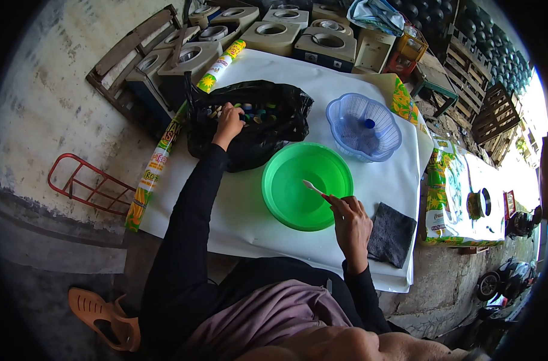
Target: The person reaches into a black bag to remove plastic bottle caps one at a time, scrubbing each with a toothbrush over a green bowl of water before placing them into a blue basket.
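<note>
Reaching with the left hand (229, 126) into an open black plastic bag (256, 150), with fingers bent down among small coloured caps (269, 114), while gripping a red-and-white toothbrush (314, 189) in the right hand (352, 228). Clamped with thumb and fingers together around the toothbrush's handle on the right, with its white head angled ahead and to the left of the fingertips, above the inside of a green basin (289, 207). Partly hidden at the tips on the left, so impossible to tell whether apart or closed on a cap. Surrounded there by dark folds of plastic, with more caps just to the right of the left fingers. Working over a white-covered table (226, 225), with the basin's near right rim just beside the right fingers. Flanked beyond the right fingertips, well apart from them, by a scalloped blue basket (344, 129) with one dark blue cap (369, 123) inside, and just to the right of the right hand by a dark grey cloth (392, 234) lying flat. Backed, farther beyond the left fingers, by pale-topped casings (274, 38) with round openings.
</note>
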Tool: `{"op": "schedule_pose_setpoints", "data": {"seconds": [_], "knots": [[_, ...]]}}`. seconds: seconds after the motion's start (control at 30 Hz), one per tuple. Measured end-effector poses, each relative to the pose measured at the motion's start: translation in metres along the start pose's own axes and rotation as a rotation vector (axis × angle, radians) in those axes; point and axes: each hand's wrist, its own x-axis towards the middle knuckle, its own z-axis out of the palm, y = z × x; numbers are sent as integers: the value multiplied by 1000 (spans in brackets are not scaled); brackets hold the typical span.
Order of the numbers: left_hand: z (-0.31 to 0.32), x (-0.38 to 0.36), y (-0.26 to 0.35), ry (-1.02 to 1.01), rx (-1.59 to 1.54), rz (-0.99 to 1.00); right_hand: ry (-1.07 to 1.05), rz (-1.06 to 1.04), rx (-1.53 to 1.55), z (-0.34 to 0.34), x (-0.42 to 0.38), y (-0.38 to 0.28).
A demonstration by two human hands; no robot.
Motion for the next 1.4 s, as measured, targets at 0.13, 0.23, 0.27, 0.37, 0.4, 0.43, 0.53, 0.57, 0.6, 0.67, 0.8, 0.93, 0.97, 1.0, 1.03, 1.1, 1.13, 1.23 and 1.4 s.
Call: {"op": "schedule_pose_setpoints", "data": {"seconds": [0.13, 0.23, 0.27, 0.37, 0.4, 0.43, 0.53, 0.57, 0.6, 0.67, 0.8, 0.93, 0.97, 1.0, 1.03, 1.1, 1.13, 1.23, 1.4], "knots": [[3, -11, -10, 224, -138, 130, -163, -147, -107, 25, 20, 4], [-36, -25, 17, 180, -342, 126, -89, -170, -80, 17, 27, -6], [-44, -35, 28, 114, -584, 66, -76, -128, -29, 14, 27, -8], [-63, -73, 68, -164, -1246, -86, 4, 2, 118, 8, 21, -16], [-66, -90, 83, -304, -1430, -114, 27, 53, 186, 9, 17, -18], [-59, -105, 95, -385, -1490, -125, 53, 104, 252, 12, 13, -22], [-47, -141, 131, -575, -1676, -243, 119, 156, 323, 16, -1, -36], [-45, -147, 138, -624, -1679, -267, 103, 157, 324, 19, -6, -38], [-46, -151, 146, -642, -1670, -282, 87, 159, 328, 23, -10, -38], [-33, -156, 150, -677, -1677, -219, 137, 201, 265, 26, -12, -34], [-23, -156, 155, -671, -1515, -170, 63, 214, 256, 19, -13, -37], [-27, -152, 162, -538, -1290, -59, 148, 260, 117, 19, -10, -28], [-32, -151, 164, -536, -1229, -61, 182, 242, 201, 19, -9, -29], [-36, -151, 166, -537, -1166, -62, 156, 214, 199, 20, -9, -28], [-36, -152, 166, -515, -1146, -34, 132, 188, 198, 22, -9, -28], [-35, -152, 167, -473, -1106, 28, 119, 192, 204, 23, -10, -27], [-36, -151, 167, -471, -1114, 14, 128, 217, 209, 21, -9, -24], [-37, -153, 168, -441, -1129, 1, 85, 219, 231, 19, -10, -24], [-34, -151, 165, -494, -1124, -13, 83, 281, 222, 14, -8, -21]]}}
